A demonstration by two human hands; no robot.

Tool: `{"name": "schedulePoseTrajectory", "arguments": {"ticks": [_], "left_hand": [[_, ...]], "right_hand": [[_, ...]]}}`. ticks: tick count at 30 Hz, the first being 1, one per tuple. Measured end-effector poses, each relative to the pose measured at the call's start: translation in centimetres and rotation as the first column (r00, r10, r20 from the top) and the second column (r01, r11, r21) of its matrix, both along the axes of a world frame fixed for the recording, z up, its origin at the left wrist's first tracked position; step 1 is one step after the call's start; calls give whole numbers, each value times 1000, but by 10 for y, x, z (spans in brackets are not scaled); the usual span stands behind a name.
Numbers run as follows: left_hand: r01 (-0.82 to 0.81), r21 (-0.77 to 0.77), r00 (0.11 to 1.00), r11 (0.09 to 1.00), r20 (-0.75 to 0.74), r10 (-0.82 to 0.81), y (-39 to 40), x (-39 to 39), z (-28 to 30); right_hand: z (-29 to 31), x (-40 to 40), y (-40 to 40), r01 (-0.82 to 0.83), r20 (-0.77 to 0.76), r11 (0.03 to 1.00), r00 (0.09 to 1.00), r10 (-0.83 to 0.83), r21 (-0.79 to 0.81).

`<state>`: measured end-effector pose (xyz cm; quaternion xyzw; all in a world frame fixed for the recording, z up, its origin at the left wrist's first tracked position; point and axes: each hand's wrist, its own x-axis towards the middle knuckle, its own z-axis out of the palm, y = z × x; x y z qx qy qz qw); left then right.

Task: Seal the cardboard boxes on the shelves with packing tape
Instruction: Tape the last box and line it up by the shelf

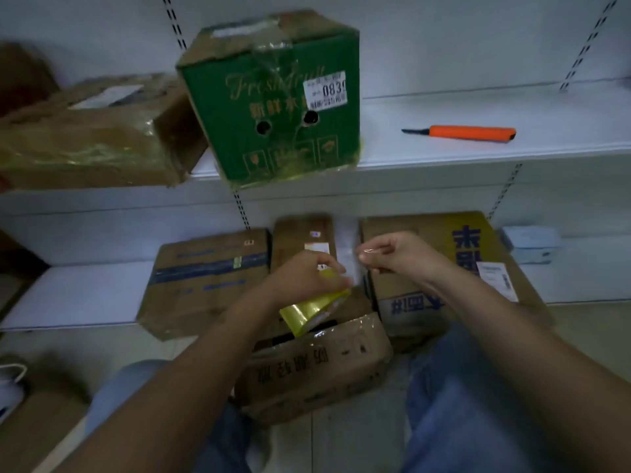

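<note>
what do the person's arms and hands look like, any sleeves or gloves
Both forearms are bare up to the frame edge, with no sleeves showing. The left hand and right hand wear no gloves, and no watch or ring is visible. Blue jeans cover the legs below.

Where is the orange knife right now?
In the head view, the knife lies flat on the upper shelf, on the right, apart from the green box to its left and untouched by either hand.
</note>
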<state>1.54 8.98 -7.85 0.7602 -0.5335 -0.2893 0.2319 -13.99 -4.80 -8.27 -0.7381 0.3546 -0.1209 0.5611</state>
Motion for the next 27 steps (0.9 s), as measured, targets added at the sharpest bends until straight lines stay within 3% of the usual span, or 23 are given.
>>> {"name": "schedulePoseTrajectory", "arguments": {"ticks": [7, 9, 11, 13, 18, 23, 27], "left_hand": [[-135, 135, 970, 982, -186, 159, 19, 15, -100], [-104, 191, 987, 976, -103, 125, 24, 22, -116], [-106, 288, 993, 952, 71, 90, 31, 39, -128], [-141, 338, 979, 930, 189, 80, 34, 59, -134], [-256, 318, 940, 913, 300, 160, 16, 83, -142], [-266, 423, 958, 866, 216, 188, 8, 85, -183], [-265, 520, 960, 812, 221, 171, -7, 73, -179]], "right_hand": [[-93, 5, -11, 114, -337, 993, 936, -102, 15], [-117, 1, -32, 148, -431, 976, 879, -203, -157], [-130, -7, -53, 227, -471, 931, 813, -343, -285], [-137, -10, -67, 293, -465, 926, 802, -374, -239], [-157, 5, -81, 113, -592, 942, 752, -289, -317], [-204, 16, -92, -13, -683, 947, 695, -223, -322], [-230, 15, -90, -10, -722, 936, 640, -264, -351]]}}
